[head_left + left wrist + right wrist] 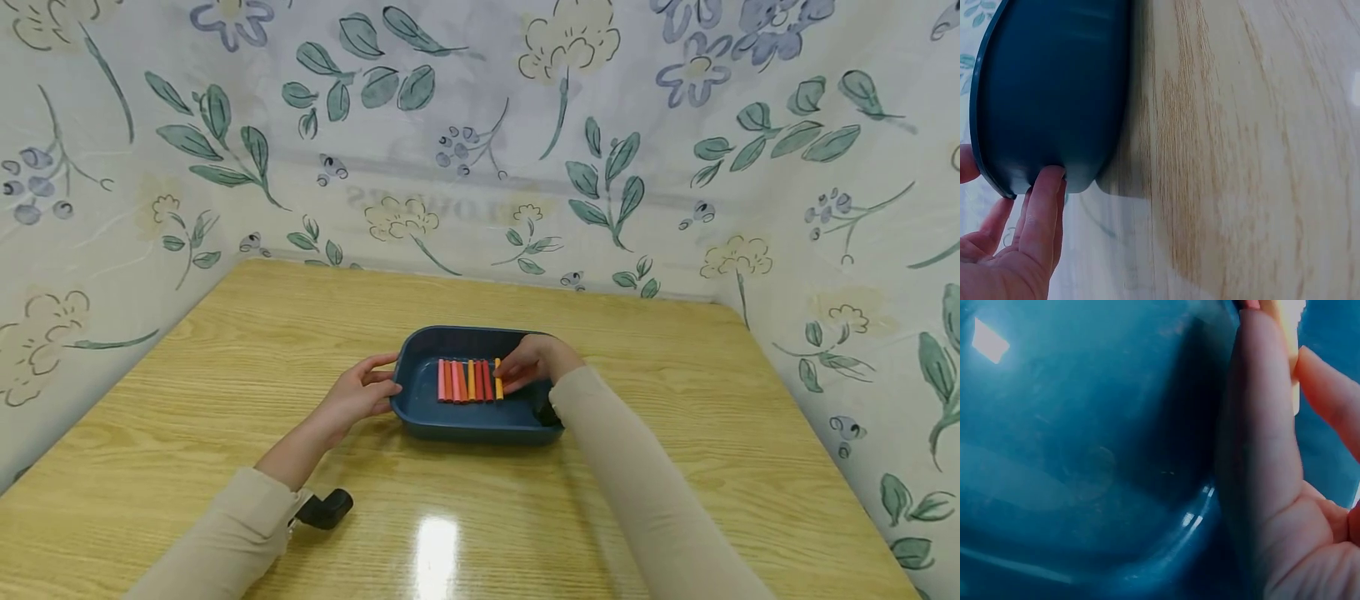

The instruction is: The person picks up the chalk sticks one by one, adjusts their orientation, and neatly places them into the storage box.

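A dark blue rectangular dish [480, 433] with rounded corners sits on the table. My left hand [363, 392] holds its left end, with a fingertip over the rim and other fingers [1044, 206] against the outer wall. Inside the dish, my right hand [532, 362] pinches a yellow-orange crayon-like stick [498, 382] between thumb and fingers. In the right wrist view, the same stick [1296, 394] shows partly behind a finger. Just left of it lies a row of several pink, orange, yellow and red sticks [463, 382], side by side and upright as seen from the head.
Under the dish is a wood-grain table [300, 308]. Floral cloth [480, 183] hangs behind and along both sides. A black device [326, 508] is strapped at my left wrist, and a dark part of another shows under the right wrist, over the dish.
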The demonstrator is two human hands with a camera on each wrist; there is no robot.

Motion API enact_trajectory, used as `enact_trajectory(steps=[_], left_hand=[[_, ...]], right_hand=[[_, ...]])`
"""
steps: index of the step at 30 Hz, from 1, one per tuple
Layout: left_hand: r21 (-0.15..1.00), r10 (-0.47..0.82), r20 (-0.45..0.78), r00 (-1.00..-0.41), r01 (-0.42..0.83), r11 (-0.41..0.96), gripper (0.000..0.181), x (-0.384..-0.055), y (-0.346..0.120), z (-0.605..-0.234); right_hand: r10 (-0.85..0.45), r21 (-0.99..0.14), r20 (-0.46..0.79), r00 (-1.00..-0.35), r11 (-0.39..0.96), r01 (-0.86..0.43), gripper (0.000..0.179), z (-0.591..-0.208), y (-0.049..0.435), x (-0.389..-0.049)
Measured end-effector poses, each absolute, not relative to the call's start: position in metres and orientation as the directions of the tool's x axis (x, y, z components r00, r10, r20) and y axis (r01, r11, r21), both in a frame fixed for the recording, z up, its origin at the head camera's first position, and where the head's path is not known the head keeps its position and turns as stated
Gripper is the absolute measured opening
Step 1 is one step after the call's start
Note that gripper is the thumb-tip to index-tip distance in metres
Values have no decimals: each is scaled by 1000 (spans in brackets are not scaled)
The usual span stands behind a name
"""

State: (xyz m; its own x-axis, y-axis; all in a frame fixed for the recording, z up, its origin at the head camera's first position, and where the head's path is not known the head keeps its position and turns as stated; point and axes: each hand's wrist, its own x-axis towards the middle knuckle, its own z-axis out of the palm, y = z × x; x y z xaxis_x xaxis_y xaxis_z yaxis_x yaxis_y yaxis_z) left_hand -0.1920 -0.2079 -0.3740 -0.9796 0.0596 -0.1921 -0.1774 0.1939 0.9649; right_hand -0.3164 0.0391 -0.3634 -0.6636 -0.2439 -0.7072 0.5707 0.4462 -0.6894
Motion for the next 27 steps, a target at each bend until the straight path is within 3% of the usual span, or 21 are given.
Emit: enact_trajectory(steps=[13,27], left_hand=[[964,53,-191,-980,-177,196,57,-192,-207,-374],[969,68,-175,-982,-160,188,56,-192,-208,-374]], right_hand=[[-241,-715,-672,-700,456,529,30,-351,44,-319],[-344,-828,-559,-754,185,529,38,-324,62,-311]])
